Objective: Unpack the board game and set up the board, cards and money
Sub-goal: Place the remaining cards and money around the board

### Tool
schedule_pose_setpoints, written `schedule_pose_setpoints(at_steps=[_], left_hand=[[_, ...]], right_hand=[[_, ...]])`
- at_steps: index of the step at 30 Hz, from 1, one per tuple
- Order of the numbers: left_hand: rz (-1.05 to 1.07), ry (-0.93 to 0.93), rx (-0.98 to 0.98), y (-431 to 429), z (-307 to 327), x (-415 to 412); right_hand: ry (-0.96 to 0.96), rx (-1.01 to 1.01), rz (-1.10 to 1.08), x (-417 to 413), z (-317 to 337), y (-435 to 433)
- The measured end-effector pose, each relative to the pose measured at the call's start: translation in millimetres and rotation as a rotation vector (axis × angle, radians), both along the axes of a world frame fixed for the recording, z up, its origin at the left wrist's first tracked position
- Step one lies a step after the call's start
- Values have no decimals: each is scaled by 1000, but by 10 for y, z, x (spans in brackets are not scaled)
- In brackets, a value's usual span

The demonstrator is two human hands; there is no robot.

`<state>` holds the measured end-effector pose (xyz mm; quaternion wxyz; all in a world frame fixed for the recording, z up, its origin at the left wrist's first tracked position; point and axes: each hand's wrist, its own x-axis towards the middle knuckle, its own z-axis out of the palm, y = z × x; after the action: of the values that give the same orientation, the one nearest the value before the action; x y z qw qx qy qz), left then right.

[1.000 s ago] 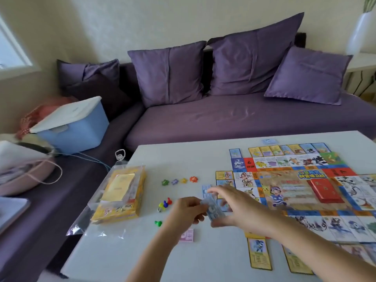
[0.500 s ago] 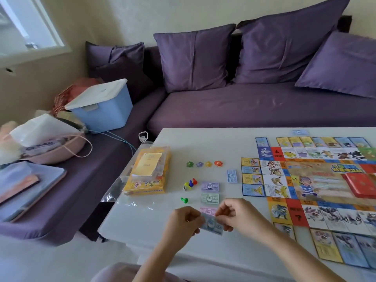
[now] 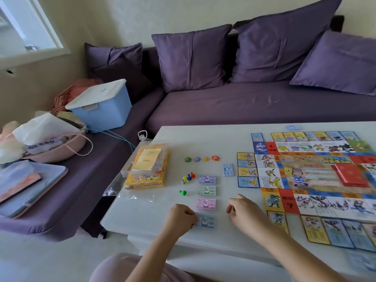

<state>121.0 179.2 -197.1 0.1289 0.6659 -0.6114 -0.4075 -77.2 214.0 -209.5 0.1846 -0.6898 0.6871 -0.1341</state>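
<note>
Now, near the front edge of the table [image 3: 203,139]: left hand [image 3: 180,218], fingers curled, pinches the left end of the blue-grey notes [image 3: 206,221], which lie flat. Right hand [image 3: 245,213] is just right of them, fingers loosely curled, holding nothing. Pink notes [image 3: 206,204], green notes [image 3: 207,190] and purple notes [image 3: 207,179] form a column behind, toward the far edge. Board [image 3: 313,202] covers the table's right side, red cards [image 3: 350,176] on its middle. Yellow box [image 3: 146,171] sits by the left edge.
</note>
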Motion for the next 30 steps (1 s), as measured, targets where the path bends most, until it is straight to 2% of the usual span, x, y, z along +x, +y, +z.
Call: schedule_pose_setpoints(at_steps=[5,15,21,26,30], left_hand=[[31,-84,-27,-3,5,-64],[-91,-269,-222,44,-25,-52],[-127,-295,-241,21,-16,-24],[-25,-271,-391,-225,144,114],[-21,-238,-474,-569,217,182]], right_hand=[[7,13,13,1,-10,3],[16,41,23,7,12,-4],[8,52,18,-5,4,-36],[-158,-19,-42,-32,110,-189],[-207,-106,42,46,292,-557]])
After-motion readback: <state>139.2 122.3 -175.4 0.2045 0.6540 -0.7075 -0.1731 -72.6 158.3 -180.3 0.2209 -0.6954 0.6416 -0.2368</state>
